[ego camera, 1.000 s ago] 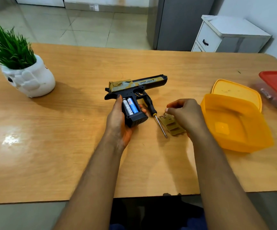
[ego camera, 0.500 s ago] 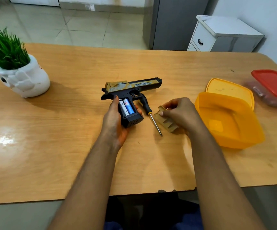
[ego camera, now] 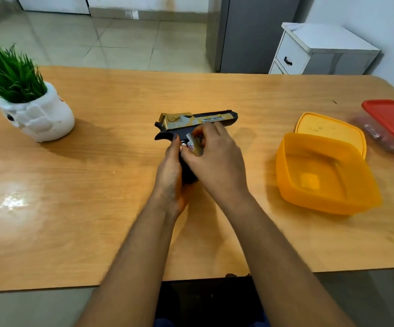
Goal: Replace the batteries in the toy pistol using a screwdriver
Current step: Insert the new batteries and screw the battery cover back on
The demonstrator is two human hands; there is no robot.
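The wooden desk has bare room along its near edge. At its middle the left hand grips the toy pistol by its handle; the right hand pinches the tan cover over the batteries. An orange tub sits toward the right edge

Wooden table, potted plant, orange tub (lid behind), red-lidded box

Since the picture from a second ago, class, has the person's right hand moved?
Yes. The right hand has moved left, away from the open orange plastic container, onto the grip of the black and gold toy pistol, carrying the tan cover plate.
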